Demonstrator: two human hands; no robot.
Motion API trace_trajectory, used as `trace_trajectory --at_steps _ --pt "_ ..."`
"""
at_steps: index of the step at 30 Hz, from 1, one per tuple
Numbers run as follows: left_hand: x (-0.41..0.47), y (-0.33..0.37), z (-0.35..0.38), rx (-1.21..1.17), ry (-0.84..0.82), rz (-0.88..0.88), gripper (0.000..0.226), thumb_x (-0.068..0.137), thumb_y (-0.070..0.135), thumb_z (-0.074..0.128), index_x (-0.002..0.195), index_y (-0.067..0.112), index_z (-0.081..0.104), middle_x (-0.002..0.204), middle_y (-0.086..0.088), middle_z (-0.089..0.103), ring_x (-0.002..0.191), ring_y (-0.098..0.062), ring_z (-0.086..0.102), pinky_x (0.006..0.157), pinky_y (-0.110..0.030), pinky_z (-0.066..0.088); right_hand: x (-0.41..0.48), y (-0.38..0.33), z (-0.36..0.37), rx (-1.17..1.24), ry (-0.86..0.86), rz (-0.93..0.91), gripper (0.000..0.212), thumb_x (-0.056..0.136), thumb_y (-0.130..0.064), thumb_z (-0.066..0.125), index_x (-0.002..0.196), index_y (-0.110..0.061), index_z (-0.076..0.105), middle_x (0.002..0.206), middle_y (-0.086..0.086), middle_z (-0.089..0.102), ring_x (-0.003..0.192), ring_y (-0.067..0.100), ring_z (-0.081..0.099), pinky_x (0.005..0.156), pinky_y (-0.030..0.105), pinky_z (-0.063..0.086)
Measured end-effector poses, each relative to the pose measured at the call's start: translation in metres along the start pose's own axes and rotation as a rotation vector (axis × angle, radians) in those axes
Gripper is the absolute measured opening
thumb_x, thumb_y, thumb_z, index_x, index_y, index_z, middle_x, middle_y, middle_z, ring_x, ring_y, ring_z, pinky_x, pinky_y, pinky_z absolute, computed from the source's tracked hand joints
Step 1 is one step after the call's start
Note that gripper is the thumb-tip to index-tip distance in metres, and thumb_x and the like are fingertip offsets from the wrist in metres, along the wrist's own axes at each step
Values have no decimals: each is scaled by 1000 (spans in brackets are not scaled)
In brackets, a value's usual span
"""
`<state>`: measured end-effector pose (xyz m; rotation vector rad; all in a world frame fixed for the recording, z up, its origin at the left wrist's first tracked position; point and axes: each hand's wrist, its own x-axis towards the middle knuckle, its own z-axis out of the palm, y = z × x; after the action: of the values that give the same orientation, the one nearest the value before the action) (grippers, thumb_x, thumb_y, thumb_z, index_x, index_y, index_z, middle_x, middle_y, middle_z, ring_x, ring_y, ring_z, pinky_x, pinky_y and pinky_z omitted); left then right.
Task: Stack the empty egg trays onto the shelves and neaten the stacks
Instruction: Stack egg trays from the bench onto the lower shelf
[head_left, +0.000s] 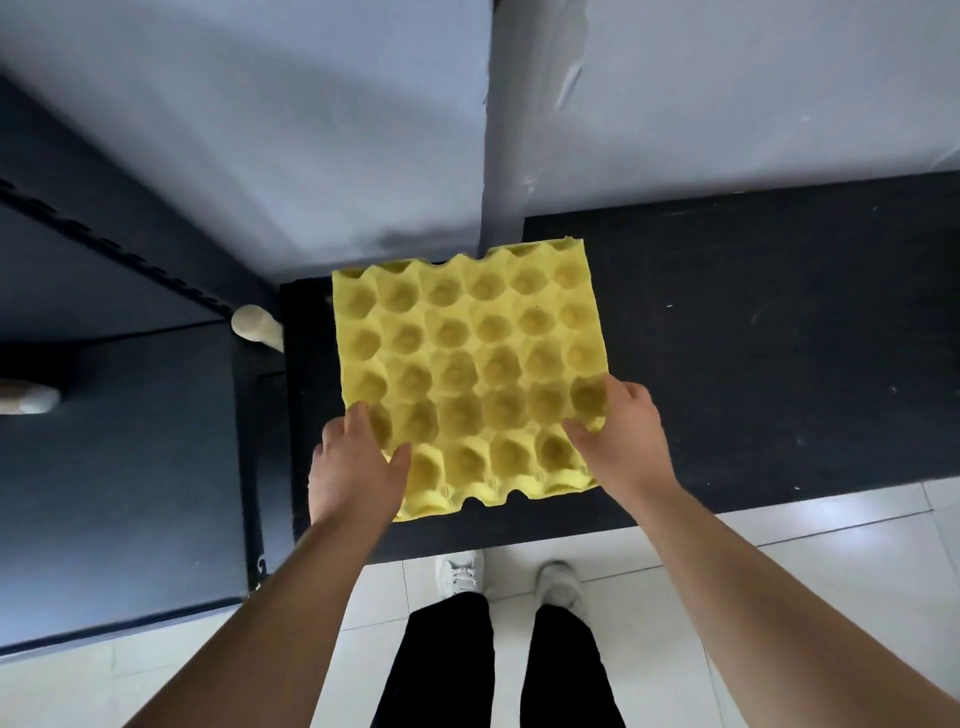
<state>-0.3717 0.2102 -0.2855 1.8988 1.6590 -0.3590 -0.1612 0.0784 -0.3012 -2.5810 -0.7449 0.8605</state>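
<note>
Placing step: left hand (356, 462) and right hand (621, 434) gripped yellow egg tray (467, 374) by near corners, over black shelf (753, 332). Next likely: lower flat, release.

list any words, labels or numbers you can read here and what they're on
No text here can be read.
egg tray: no print shows on it.
pale marks low on the shelf frame: too small and blurred to read.
</note>
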Motion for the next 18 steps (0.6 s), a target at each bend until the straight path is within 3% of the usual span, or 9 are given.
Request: trace_trajectory --at_steps 5,7,9,12,15,18 --pt "-10 3 -5 -226 91 -61 97 78 32 76 149 21 12 143 -13 37 117 -34 51 89 -43 45 3 8 -11 213 12 98 85 69 -28 80 140 -19 34 130 3 46 117 21 49 96 42 47" --pt "-8 2 -5 -272 67 -85 99 73 34 79 149 19 18 142 -11 36 120 -32 48 92 -43 46 5 10 -19 230 1 69 62 66 -29 80 121 -24 52 122 3 51 103 16 57 86 36 52" --pt "-8 2 -5 -328 32 -94 89 66 39 81 141 20 37 136 -9 38 115 -30 51 93 -46 49 7 9 -27 234 -7 41 44 66 -27 79 103 -28 55 112 0 51 100 15 56 80 31 51" --pt "-12 3 -6 -456 8 -101 86 60 41 85 135 26 45 129 -2 43 105 -22 56 87 -44 54 9 11 -39 272 -29 27 42 67 -27 80 103 -31 58 106 -4 59 97 15 59 80 34 53" --pt "-16 2 -5 -557 6 -67 81 60 42 84 131 33 47 114 8 61 99 -16 63 81 -40 56 8 9 -47 309 -32 3 38 70 -24 81 99 -33 58 106 -6 57 90 9 58 76 29 51" --pt "-22 3 -3 -600 8 -27 87 60 45 82 135 39 38 123 10 57 106 -14 60 87 -42 54 3 10 -47 346 -12 -18 43 71 -23 80 106 -31 56 112 -5 49 90 4 54 75 26 46"
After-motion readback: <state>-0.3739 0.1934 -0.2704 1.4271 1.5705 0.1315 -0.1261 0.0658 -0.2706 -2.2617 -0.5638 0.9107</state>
